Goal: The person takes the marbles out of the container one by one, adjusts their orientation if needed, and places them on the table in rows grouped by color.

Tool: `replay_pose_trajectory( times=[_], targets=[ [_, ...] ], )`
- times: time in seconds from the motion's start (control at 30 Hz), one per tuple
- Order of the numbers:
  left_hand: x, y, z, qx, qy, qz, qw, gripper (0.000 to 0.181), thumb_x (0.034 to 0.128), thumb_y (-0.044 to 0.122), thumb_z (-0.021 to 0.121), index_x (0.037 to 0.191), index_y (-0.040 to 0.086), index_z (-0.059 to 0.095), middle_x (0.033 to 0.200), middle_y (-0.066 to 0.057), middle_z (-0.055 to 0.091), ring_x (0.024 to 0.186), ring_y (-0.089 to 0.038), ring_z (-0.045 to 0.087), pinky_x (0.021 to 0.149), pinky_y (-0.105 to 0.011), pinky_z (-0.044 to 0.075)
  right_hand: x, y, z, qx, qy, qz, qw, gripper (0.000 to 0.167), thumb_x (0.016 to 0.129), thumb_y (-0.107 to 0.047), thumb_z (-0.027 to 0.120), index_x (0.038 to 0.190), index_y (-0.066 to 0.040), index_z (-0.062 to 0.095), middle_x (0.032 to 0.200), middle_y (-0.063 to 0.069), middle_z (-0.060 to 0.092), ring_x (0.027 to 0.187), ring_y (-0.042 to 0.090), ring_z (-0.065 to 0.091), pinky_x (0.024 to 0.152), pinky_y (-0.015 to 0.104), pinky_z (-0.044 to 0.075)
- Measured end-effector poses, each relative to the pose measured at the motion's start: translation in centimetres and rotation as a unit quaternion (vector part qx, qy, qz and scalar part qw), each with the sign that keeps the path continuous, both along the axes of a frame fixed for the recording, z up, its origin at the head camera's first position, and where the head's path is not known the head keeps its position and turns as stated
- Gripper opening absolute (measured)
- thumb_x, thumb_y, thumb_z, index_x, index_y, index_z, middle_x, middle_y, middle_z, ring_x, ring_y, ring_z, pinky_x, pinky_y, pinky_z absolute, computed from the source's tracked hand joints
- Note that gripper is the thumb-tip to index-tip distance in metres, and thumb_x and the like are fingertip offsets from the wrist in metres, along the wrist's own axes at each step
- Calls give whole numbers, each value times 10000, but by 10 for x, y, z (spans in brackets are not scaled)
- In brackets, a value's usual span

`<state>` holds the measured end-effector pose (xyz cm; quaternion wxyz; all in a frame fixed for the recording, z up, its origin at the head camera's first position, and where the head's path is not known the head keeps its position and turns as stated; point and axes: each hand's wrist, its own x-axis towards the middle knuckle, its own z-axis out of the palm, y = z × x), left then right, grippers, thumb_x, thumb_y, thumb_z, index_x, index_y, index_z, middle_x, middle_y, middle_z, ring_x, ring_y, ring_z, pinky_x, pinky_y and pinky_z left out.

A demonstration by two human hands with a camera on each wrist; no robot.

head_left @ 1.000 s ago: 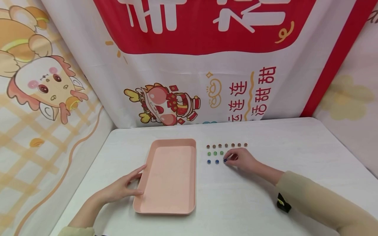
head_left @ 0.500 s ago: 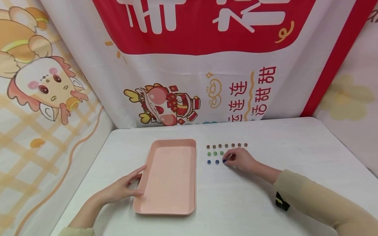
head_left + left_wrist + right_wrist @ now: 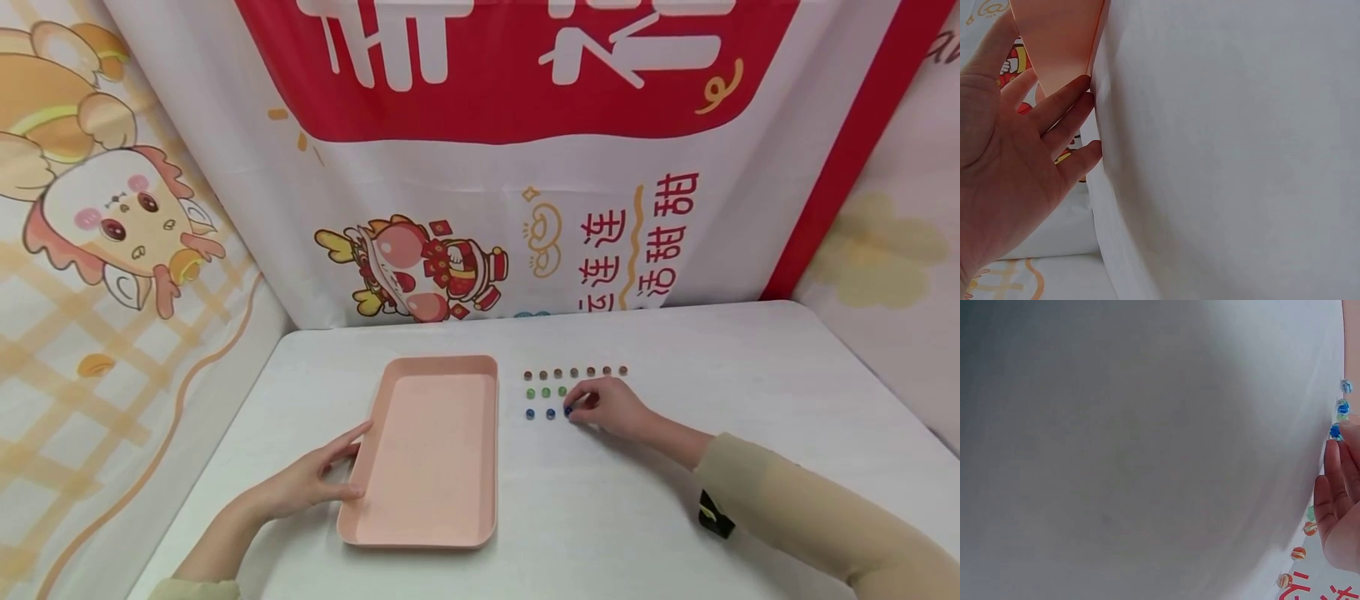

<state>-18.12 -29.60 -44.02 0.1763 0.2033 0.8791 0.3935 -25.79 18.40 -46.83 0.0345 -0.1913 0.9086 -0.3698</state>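
A pink rectangular tray [image 3: 435, 454] lies on the white table in the head view. At its left side my left hand [image 3: 298, 483] touches the rim with extended, spread fingers; the left wrist view shows fingertips [image 3: 1085, 84] against the tray wall. To the right of the tray, my right hand [image 3: 613, 408] pinches a blue marble [image 3: 1335, 431] at the table surface between thumb and fingers. Two other blue marbles [image 3: 551, 414] sit in line to its left. Just behind are green marbles [image 3: 546, 392], with the hand possibly hiding more.
A row of several brownish-orange marbles [image 3: 574, 372] runs along the back of the table [image 3: 570, 517]. A printed cloth backdrop [image 3: 465, 192] hangs behind it. A small black item [image 3: 715, 514] shows beneath the right sleeve [image 3: 787, 500].
My right hand has slid slightly left with the pinched blue marble, closer to the other two blue ones. The left hand and tray stay put.
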Motion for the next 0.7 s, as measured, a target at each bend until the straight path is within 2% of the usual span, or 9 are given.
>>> replay_pose_trajectory(
  times=[0.07, 0.17, 0.23, 0.3, 0.4, 0.53, 0.6, 0.7],
  targets=[
    [1, 0, 0, -45, -8, 13, 10000, 891, 843, 293, 763, 1552, 156, 243, 1417, -198, 473, 1358, -372, 322, 1033, -178, 249, 2, 1, 3, -46, -68, -39, 10000, 189, 791, -96, 801, 962, -144, 736, 907, -42, 671, 767, 125, 573, 670, 282, 492],
    [0, 0, 0, -64, -12, 13, 10000, 893, 844, 291, 763, 1553, 149, 238, 1415, -204, 473, 1360, -379, 315, 1096, -403, 260, 6, 4, 12, -115, -152, -117, 9998, 181, 808, -97, 791, 979, -124, 740, 915, -25, 662, 776, 138, 580, 661, 293, 487],
    [-1, 0, 0, -48, 17, -4, 10000, 894, 845, 288, 763, 1552, 142, 237, 1410, -210, 477, 1355, -391, 319, 1082, -549, 244, 8, 7, 21, -110, -160, -179, 9997, 185, 820, -114, 786, 999, -110, 742, 932, 2, 655, 791, 149, 584, 676, 306, 481],
    [-4, -1, -1, -21, 59, -29, 10000, 891, 846, 280, 763, 1552, 140, 236, 1409, -215, 477, 1351, -402, 322, 1055, -633, 224, 11, 12, 30, -156, -154, -234, 9995, 200, 831, -140, 783, 1021, -93, 740, 968, 29, 655, 814, 158, 587, 693, 312, 483],
    [-7, -4, -2, 0, 116, -75, 9999, 885, 851, 274, 760, 1551, 134, 237, 1411, -218, 475, 1341, -413, 340, 1041, -652, 237, 18, 23, 40, -276, -158, -334, 9989, 239, 844, -177, 776, 1056, -75, 730, 1042, 76, 654, 838, 174, 593, 700, 308, 498],
    [-8, -5, -1, -63, 45, -73, 9999, 879, 853, 271, 761, 1547, 121, 244, 1415, -220, 469, 1329, -416, 369, 1015, -669, 264, 38, 41, 50, -531, -198, -453, 9974, 268, 864, -191, 757, 1088, -53, 707, 1105, 123, 655, 864, 194, 612, 685, 286, 523],
    [-9, -4, 2, -244, 65, 38, 9997, 870, 849, 296, 764, 1542, 135, 263, 1411, -205, 478, 1315, -407, 399, 1002, -678, 277, 49, 51, 57, -573, -180, -500, 9969, 283, 872, -204, 749, 1107, -55, 696, 1112, 125, 657, 878, 200, 618, 693, 274, 528],
    [-9, -1, 11, -566, 294, 293, 9975, 846, 853, 354, 752, 1536, 171, 288, 1424, -197, 469, 1304, -409, 417, 983, -684, 302, 66, 63, 66, -514, -69, -533, 9972, 341, 887, -246, 733, 1162, -56, 665, 1125, 113, 658, 913, 209, 629, 714, 252, 532]
  ],
)
